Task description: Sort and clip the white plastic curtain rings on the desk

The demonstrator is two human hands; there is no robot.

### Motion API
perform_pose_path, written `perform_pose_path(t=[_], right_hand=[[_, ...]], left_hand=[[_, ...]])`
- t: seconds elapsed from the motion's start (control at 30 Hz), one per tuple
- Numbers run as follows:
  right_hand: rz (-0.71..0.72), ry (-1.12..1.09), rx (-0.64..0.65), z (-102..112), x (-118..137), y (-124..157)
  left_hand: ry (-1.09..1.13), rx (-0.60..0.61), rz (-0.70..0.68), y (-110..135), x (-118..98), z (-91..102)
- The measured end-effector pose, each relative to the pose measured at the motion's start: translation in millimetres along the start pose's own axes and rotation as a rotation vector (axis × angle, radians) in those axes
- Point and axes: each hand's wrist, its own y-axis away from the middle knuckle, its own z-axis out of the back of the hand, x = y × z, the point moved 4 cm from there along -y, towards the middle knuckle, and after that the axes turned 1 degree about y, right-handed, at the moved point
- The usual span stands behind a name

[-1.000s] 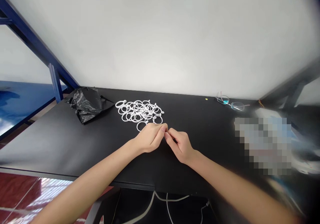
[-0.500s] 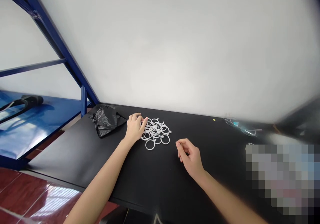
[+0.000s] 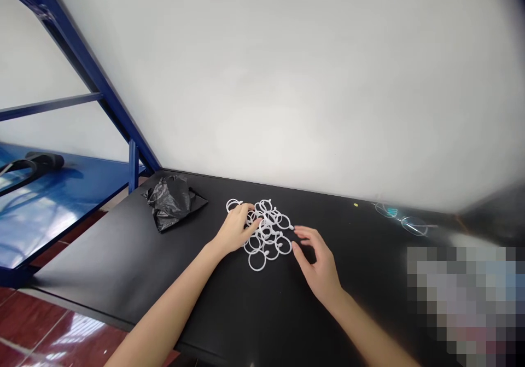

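Observation:
Several white curtain rings (image 3: 257, 261), each with a small knob-like tab, lie overlapping in a loose pile on the black table (image 3: 229, 312). My left hand (image 3: 235, 230) rests over the left side of the pile, thumb and forefinger apart; some rings are hidden beneath its fingers. One or two rings stick out beyond that hand at the upper left. At the pile's right edge is my right hand (image 3: 322, 266), its thumb and fingers spread with nothing visible between them. Its fingertips are very close to the outermost rings; contact is unclear.
A crumpled black plastic bag (image 3: 171, 200) lies left of the rings. Eyeglasses (image 3: 404, 222) and a small yellow bit (image 3: 355, 204) are toward the back right. Behind the table rises a white wall (image 3: 287, 82); a blue metal frame (image 3: 88, 66) stands at left.
My left hand has moved right, into the pile, and the rings are more spread out. My right hand has opened from a closed pose. The view has shifted slightly.

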Motion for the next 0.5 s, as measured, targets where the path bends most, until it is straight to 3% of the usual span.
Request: perform_pose_path(t=[0.23,0.5], right_hand=[[0.065,0.316,0.388,-9.6,-15.2,-3.5],[-0.029,0.309,0.39,15.4,-16.9,0.0]], left_hand=[[0.242,0.163,-0.007,13.1,-39.9,-16.9],[0.494,0.15,0.061,12.6,-53.0,-10.1]])
